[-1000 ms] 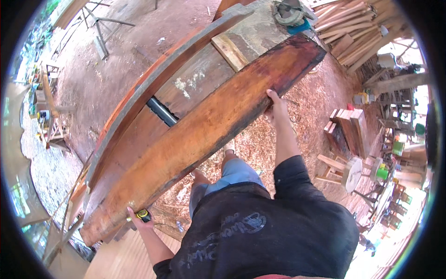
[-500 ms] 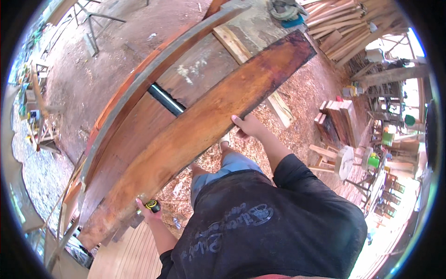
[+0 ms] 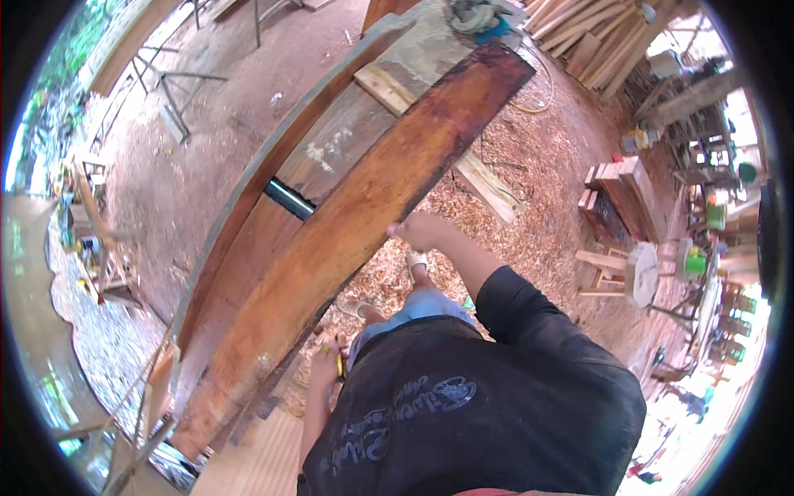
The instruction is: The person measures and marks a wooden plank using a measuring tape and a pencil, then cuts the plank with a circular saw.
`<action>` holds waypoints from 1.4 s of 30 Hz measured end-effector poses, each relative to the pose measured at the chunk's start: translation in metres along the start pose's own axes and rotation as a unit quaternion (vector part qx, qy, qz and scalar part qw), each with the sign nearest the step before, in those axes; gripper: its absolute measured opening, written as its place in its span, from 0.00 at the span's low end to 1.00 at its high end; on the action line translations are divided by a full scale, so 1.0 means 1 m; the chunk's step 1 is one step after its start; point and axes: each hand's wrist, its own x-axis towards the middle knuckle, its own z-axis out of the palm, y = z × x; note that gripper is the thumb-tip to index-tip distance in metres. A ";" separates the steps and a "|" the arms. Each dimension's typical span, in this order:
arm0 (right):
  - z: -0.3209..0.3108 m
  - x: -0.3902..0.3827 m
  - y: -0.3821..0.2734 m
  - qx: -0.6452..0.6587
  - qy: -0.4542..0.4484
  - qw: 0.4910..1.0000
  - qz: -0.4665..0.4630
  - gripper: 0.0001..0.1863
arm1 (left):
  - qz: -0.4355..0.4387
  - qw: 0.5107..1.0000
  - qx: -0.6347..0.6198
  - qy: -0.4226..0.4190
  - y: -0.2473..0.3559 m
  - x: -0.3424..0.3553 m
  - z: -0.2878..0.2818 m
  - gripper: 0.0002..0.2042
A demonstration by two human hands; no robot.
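Beyond the fingertips of the right hand (image 3: 420, 231), a pale wooden strip (image 3: 490, 190) crosses under the plank (image 3: 351, 211); farther off, a shiny cylinder (image 3: 289, 199) shows in a slot before a curved timber (image 3: 244, 207). Right of those fingers are wood shavings (image 3: 542, 153), stacked boards (image 3: 633, 202) and a round-topped stool (image 3: 641, 274). They curl at the plank's near edge; whether they grip, I cannot tell. The left hand (image 3: 323, 364), apart from the plank, wraps a yellow-and-black tape measure (image 3: 340, 364). Beyond both hands, the plank's long axis slants from lower left to upper right. Below the right fingers, pale script (image 3: 434, 401) marks the dark shirt (image 3: 529, 380).
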 end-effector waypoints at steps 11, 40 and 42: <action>0.066 -0.070 -0.014 0.074 -0.021 0.945 -0.319 0.16 | 0.089 0.914 0.371 -0.136 0.169 0.036 0.032 0.21; 0.188 -0.072 -0.225 -0.263 -0.174 0.840 -0.443 0.44 | 0.064 0.735 -0.664 0.123 -0.009 -0.027 -0.053 0.15; 0.194 -0.092 -0.255 -0.306 -0.197 0.841 -0.399 0.40 | 0.069 0.702 -0.678 0.207 -0.067 -0.009 -0.091 0.13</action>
